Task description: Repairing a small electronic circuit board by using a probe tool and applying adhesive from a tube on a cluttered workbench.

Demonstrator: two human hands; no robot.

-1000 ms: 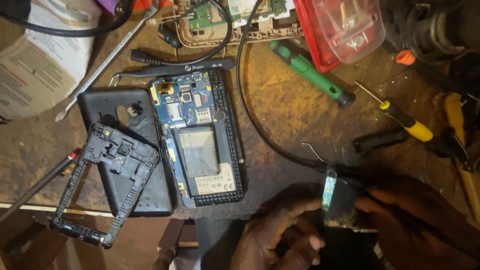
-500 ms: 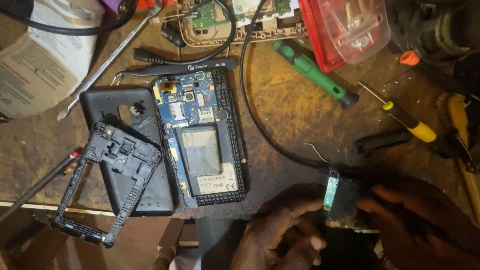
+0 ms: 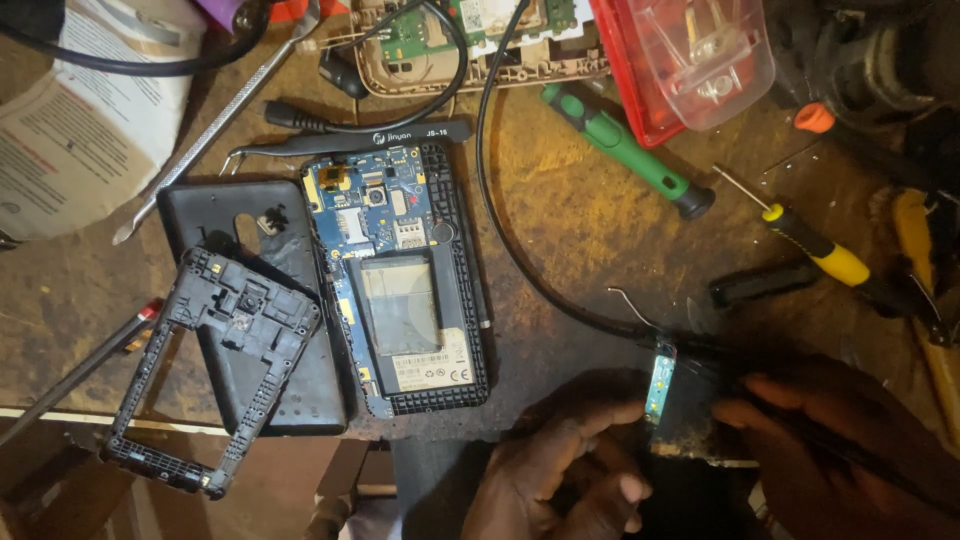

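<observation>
**Workbench and surroundings: worn, dim, cluttered**

You are working at a wooden bench (image 3: 580, 210) with a scuffed, stained yellow-brown top. Light falls unevenly on it: the centre is lit warmly, while the right side and the near edge sink into deep shadow. The bench's front edge (image 3: 90, 418) runs pale along the lower left; below it the space is dark brown and indistinct. No wall, window or floor is distinguishable from your viewpoint.

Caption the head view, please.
Two hands hold a small board beside an opened phone on a workbench.
</observation>
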